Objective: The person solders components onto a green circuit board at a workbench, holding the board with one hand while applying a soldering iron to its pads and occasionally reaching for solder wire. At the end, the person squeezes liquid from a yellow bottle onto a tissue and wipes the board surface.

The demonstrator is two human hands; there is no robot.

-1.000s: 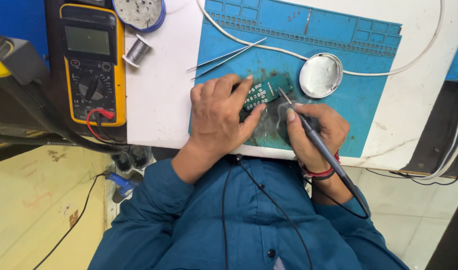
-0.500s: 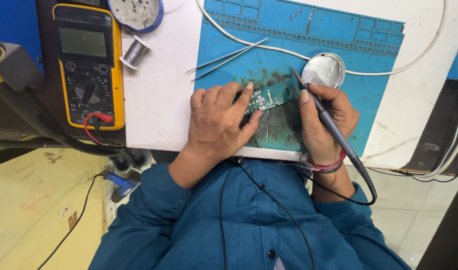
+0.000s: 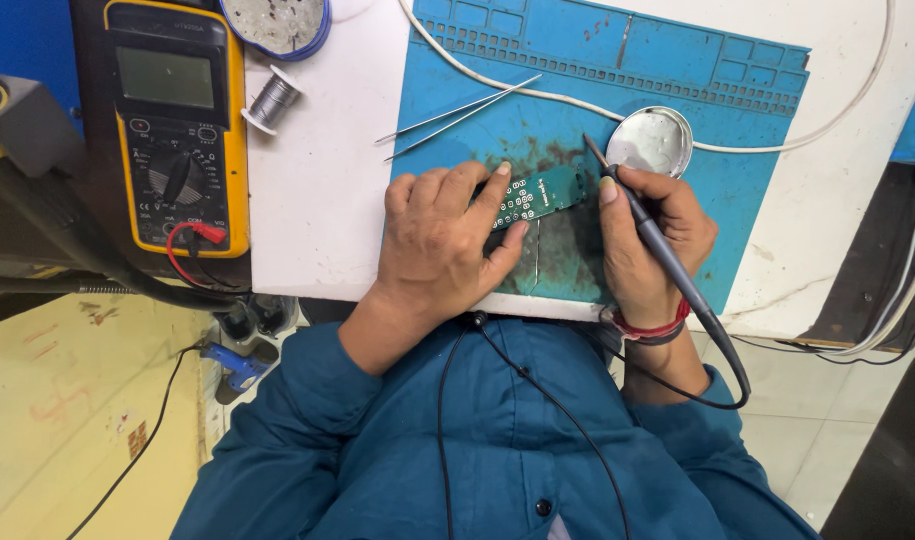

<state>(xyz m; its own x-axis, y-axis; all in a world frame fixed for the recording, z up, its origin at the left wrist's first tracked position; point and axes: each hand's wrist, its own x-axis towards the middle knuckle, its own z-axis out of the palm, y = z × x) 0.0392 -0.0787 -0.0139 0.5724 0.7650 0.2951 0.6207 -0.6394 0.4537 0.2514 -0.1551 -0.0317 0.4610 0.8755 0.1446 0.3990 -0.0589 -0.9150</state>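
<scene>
A small green circuit board (image 3: 537,193) lies on the stained blue work mat (image 3: 737,90). My left hand (image 3: 442,240) presses flat on the board's left end, thumb and fingers pinning it. My right hand (image 3: 652,235) grips a black soldering iron (image 3: 642,215) like a pen. Its tip points up and left, lifted just past the board's right end, close to a small round metal tin (image 3: 652,142). The iron's black cord loops down past my right wrist.
Metal tweezers (image 3: 457,118) lie on the mat's upper left. A yellow multimeter (image 3: 177,120) with red lead, a solder spool (image 3: 269,100) and a round tin (image 3: 275,22) sit at the left. A white cable (image 3: 837,120) curves over the bench. The bench's front edge runs under my wrists.
My right hand has moved up and to the right with the iron, its tip lifting off the board toward the round tin. My left hand has kept holding the board.
</scene>
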